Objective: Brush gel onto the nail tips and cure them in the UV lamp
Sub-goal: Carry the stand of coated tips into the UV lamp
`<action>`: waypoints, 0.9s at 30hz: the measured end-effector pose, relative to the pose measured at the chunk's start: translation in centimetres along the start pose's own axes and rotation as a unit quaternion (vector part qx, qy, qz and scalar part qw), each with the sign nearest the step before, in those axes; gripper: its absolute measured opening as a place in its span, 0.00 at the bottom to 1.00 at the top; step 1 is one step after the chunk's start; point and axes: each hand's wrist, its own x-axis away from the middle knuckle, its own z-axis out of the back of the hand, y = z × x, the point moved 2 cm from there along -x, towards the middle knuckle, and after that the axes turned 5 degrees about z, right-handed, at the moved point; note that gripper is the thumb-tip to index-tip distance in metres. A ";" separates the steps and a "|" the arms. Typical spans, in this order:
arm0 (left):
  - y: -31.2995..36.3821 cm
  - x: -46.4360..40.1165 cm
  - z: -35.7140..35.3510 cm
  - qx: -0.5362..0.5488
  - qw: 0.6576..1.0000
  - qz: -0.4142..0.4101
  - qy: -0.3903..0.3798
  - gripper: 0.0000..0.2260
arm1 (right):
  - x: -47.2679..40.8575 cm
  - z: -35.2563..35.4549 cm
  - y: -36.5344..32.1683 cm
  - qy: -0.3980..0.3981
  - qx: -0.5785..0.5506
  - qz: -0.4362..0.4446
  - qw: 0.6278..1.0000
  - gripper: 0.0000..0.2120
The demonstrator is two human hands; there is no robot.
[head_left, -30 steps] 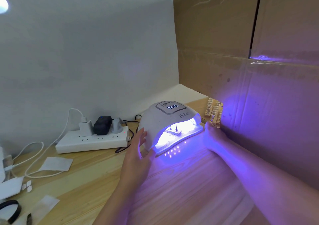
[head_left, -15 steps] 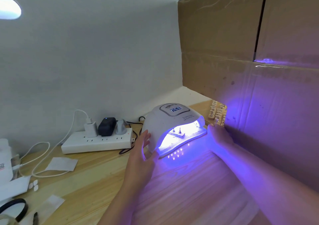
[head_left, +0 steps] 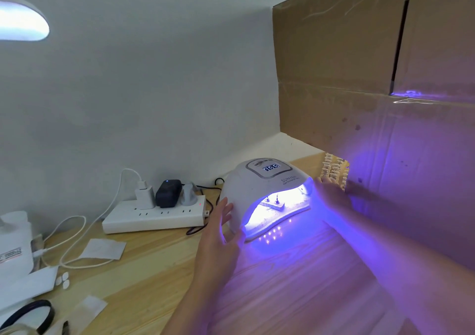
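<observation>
A white dome UV lamp (head_left: 259, 183) stands lit on the wooden desk (head_left: 144, 265), throwing violet light forward. Inside it two nail tips on small stands (head_left: 273, 201) sit on a pale block. My left hand (head_left: 221, 234) lies with straight fingers against the lamp's left side. At the lamp's right side my right hand (head_left: 331, 195) rests, its fingers blurred and washed in violet. Behind that hand a rack of nail tips (head_left: 334, 172) leans against the cardboard.
A cardboard wall (head_left: 372, 90) closes the right side. A white power strip (head_left: 154, 215) with plugs and cables lies left of the lamp. Paper pads (head_left: 102, 248), loose nail tips (head_left: 63, 280), a white bottle (head_left: 14, 242) and a black ring (head_left: 28, 314) fill the left.
The view has tilted up and shifted slightly left. Both hands stay at the lamp's sides; the left hand has slid a little further up its side.
</observation>
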 end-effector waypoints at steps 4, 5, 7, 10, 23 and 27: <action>0.2 0.0 0.0 0.006 1.000 0.001 -0.003 0.27 | 0.6 1.7 0.7 -0.013 -0.009 0.004 1.000 0.13; 0.1 0.0 0.0 0.009 1.000 0.003 -0.003 0.27 | 0.8 2.2 0.8 0.003 -0.068 -0.007 0.998 0.14; 0.2 0.0 0.0 0.013 1.000 0.005 -0.003 0.26 | 1.4 3.5 0.1 0.106 -0.232 0.018 0.967 0.16; 0.3 0.1 0.0 0.016 1.000 0.005 -0.001 0.25 | 2.3 6.1 -2.0 0.237 -0.379 0.108 0.888 0.17; 0.4 0.2 0.0 0.027 1.000 -0.001 0.002 0.25 | 1.4 6.7 -8.7 0.096 0.073 0.302 0.946 0.18; 0.4 0.3 0.0 0.029 1.000 -0.002 -0.001 0.25 | 1.2 7.1 -10.1 0.109 0.145 0.324 0.928 0.18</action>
